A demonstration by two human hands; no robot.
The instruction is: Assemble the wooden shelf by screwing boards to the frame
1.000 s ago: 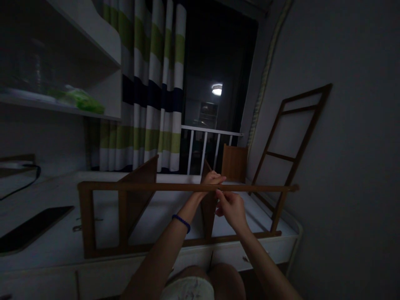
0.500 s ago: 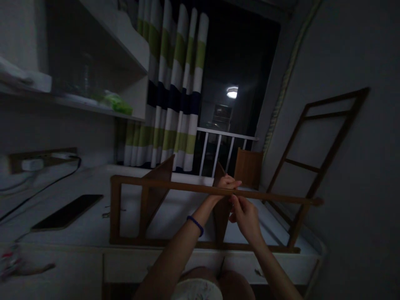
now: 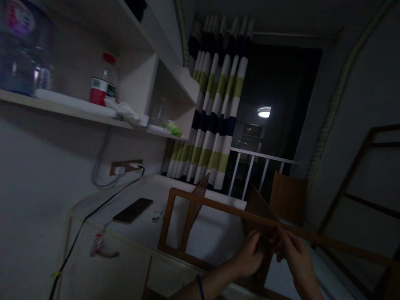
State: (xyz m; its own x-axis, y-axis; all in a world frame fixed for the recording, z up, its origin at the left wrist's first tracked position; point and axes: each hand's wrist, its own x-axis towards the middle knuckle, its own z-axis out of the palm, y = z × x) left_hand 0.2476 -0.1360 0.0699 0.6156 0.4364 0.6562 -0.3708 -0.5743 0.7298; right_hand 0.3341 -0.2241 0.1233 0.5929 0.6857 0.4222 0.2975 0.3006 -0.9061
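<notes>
A brown wooden frame point(image 3: 218, 203), with long rails and short crosspieces, stands on edge on the white desk. Inside it are two upright boards, a nearer panel point(image 3: 259, 206) and a further-left panel point(image 3: 198, 196). Below the top rail, my left hand point(image 3: 250, 256) is curled closed beside the nearer panel; what its fingers hold is hidden. My right hand point(image 3: 292, 250) pinches just under the rail where that panel meets it. Anything between those fingertips is too dark to make out. A purple band point(image 3: 200, 286) circles my left wrist.
On the desk lie a phone point(image 3: 133, 210) and small metal pieces point(image 3: 156, 217). A second wooden frame point(image 3: 346, 183) leans at the right wall, near a wooden board point(image 3: 288, 196). A shelf point(image 3: 71, 107) with a red-capped bottle point(image 3: 104, 83) overhangs the left. A black cable point(image 3: 93, 210) hangs down.
My view has swung left and up, so the shelf and bottle show. My left hand has come from over the top rail to below it. My right hand stays pinched near the rail.
</notes>
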